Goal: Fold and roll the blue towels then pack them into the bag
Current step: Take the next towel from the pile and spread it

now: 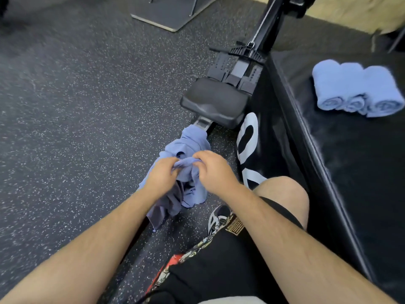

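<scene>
A crumpled blue towel [188,145] hangs in a bunch over the rail of a rowing machine, low in the middle of the view. My left hand [161,176] and my right hand [213,170] both pinch its upper edge, close together, fingers curled into the cloth. Loose folds of the towel trail down below my hands toward the floor. Three rolled blue towels [357,87] lie side by side on a black padded box [350,161] at the right. No bag is in view.
The rowing machine's black seat [213,104] and footrests [236,66] stand just beyond the towel. Speckled dark rubber floor [87,106] spreads to the left. A grey platform [175,12] lies at the far top. My bent knee [282,194] is beside the box.
</scene>
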